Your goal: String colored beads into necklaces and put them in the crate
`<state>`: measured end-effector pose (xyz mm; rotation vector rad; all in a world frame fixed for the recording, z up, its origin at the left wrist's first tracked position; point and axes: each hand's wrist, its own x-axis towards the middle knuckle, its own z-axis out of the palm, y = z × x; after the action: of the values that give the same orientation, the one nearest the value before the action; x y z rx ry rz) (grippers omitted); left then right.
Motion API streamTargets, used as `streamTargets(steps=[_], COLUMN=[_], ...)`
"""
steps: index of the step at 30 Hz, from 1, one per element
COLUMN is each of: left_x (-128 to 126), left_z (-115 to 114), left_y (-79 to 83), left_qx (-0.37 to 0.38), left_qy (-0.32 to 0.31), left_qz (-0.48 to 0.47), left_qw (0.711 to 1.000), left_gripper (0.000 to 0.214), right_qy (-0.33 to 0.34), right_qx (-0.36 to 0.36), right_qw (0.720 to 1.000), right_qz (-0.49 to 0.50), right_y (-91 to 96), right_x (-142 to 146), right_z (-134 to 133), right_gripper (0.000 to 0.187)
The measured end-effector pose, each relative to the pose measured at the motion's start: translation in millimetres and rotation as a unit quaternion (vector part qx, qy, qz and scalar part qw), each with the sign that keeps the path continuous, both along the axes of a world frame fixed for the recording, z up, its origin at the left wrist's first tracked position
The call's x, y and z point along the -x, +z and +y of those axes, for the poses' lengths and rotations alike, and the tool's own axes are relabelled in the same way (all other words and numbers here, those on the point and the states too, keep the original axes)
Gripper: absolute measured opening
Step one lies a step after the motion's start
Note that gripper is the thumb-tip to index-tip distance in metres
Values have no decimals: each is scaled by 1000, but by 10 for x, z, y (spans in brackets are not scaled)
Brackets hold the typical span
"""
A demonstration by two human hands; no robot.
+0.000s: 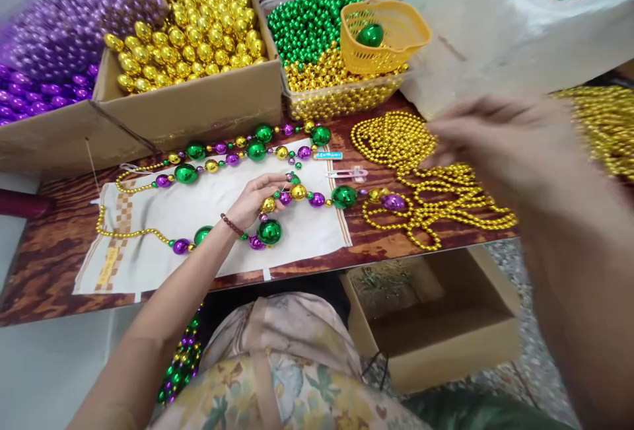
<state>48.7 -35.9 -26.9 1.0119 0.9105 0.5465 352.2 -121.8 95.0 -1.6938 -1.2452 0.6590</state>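
Observation:
My left hand (255,200), with a brown bead bracelet at the wrist, closes its fingers on a bead necklace (270,232) of green, purple and gold beads. The necklace lies across a white towel (148,209) and runs off its right edge. Behind it a second bead strand (256,150) stretches along the towel. To the right, my right hand (480,123) is raised above gold bead chains (396,143); motion blurs its fingers, so any held item is unclear. Between the hands lie pink-handled thread snips (347,174) and a small blue-labelled item (327,155).
At the back stand a cardboard box (198,96) of gold beads, a bag of purple beads (84,14) and a clear tub (341,103) with a yellow basket (386,53) on it. White foam (475,20) rises at right. Below the table edge sits an open carton (446,351).

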Motion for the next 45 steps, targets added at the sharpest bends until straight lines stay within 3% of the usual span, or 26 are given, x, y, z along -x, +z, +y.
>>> streamTargets(steps=[3,5,8,11,16,19,21,24,26,28,30,32,34,37,40,45], left_x=[9,6,-16,-43,-24,16,34,37,20,-11,-57,-115,-177,-252,-294,-334], left_z=[-17,-31,-59,-83,-76,-62,-59,-53,-31,10,58,95,110,102,95,132], left_y=[-15,-37,-75,-101,-101,-59,-15,72,150,250,366,480,568,623,603,559], left_qx=[8,4,-2,1,-46,-164,-297,-463,-508,-523,-503,-450,-399,-369,-348,-362], left_qy=[-5,-12,-12,-2,4,-56,-96,-136,-167,-203,-223,-225,-205,-153,-116,-138], left_qz=[-33,-52,-63,-60,3,111,200,323,363,365,360,358,362,364,377,398], left_qw=[999,999,998,998,999,979,929,814,763,743,753,787,818,841,851,831], left_gripper=[36,39,42,42,35,32,28,28,27,25,24,23,22,22,19,19], right_qy=[35,55,90,139,195,202,201,198,192,182,172,164,162,172,197,212], right_qx=[109,139,135,151,189,175,164,152,141,121,98,85,80,68,57,71], right_qw=[979,960,954,955,954,962,965,967,967,965,964,964,964,964,963,960], right_qz=[169,238,253,215,128,63,23,-40,-92,-143,-177,-193,-197,-189,-174,-168], right_y=[-486,-832,-1195,-1323,-1311,-1276,-1234,-1136,-1058,-983,-921,-877,-852,-856,-898,-952], right_x=[388,650,912,1013,996,918,855,774,729,683,630,571,513,448,426,520], right_z=[52,87,161,243,302,291,276,253,240,229,217,202,180,140,104,71], right_gripper=[23,33,47,57,34,27,27,29,29,30,32,34,37,40,33,31])
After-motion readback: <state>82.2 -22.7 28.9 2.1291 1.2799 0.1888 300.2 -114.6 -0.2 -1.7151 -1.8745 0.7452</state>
